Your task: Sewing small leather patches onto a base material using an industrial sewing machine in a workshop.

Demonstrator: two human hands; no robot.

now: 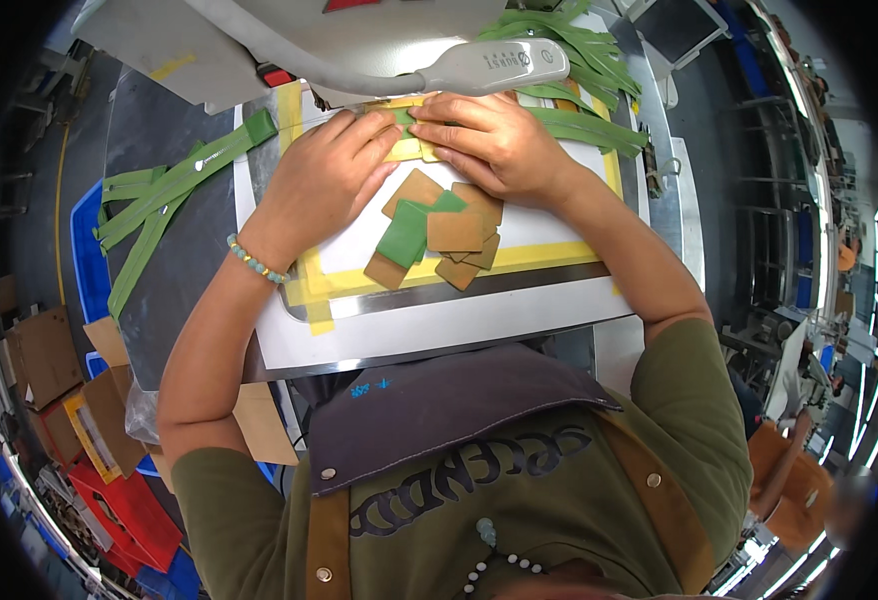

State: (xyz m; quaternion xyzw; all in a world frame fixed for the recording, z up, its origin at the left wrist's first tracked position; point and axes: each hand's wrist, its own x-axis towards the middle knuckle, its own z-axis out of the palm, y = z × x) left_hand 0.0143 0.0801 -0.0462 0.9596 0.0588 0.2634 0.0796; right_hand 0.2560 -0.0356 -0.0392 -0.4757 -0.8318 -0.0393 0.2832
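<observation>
Pressing a small piece (406,148) flat under the sewing machine head (479,68), both hands' fingers lie closed over it, while brown and green squares (437,230) wait unsewn on the counter (439,320).

Left hand (324,180), right hand (494,140) fingertips together

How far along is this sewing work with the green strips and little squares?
Hard to count, but a heap of green strips lies past the machine and another bundle of strips hangs off the left, which may be finished or waiting. In hand: the left hand and right hand press one piece under the machine head. Left: a small pile of brown and green squares near the wrists.
</observation>
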